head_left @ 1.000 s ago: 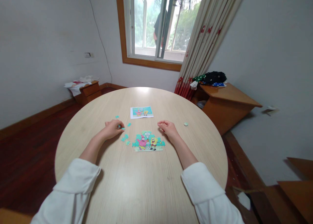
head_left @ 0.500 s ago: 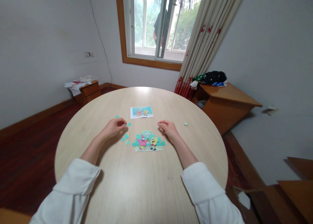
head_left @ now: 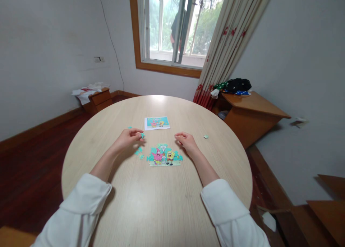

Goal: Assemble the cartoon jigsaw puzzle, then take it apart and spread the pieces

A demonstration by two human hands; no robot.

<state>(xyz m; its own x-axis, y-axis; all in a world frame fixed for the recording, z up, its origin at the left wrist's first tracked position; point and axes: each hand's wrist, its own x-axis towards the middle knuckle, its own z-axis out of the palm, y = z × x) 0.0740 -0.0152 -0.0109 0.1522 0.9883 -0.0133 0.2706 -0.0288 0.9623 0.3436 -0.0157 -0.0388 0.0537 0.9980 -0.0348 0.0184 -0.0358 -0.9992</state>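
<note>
My left hand (head_left: 129, 138) is closed, thumb and fingers pinching a turquoise jigsaw piece (head_left: 142, 135) just above the table. Below it lie several loose turquoise pieces (head_left: 138, 151), and another loose piece (head_left: 130, 127) shows behind the fingers. My right hand (head_left: 186, 142) hovers to the right with its fingertips pressed together; whatever they hold, if anything, is hidden. Between and in front of both hands lies a partly joined jigsaw puzzle (head_left: 164, 156) with pink and yellow cartoon figures and an uneven top edge. Beyond it rests a printed reference picture (head_left: 157, 123) of similar figures.
Everything lies on a round pale wood table (head_left: 151, 200). One loose piece (head_left: 206, 136) sits apart on the right. Past the table stand a small cabinet (head_left: 100, 97) at left and a wooden desk (head_left: 250, 106) heaped with cloths at right. A person shows through the window.
My left hand has shifted slightly right, its fingers closing on the turquoise piece at its tips. My right hand has hardly moved. The view has shifted a little.
</note>
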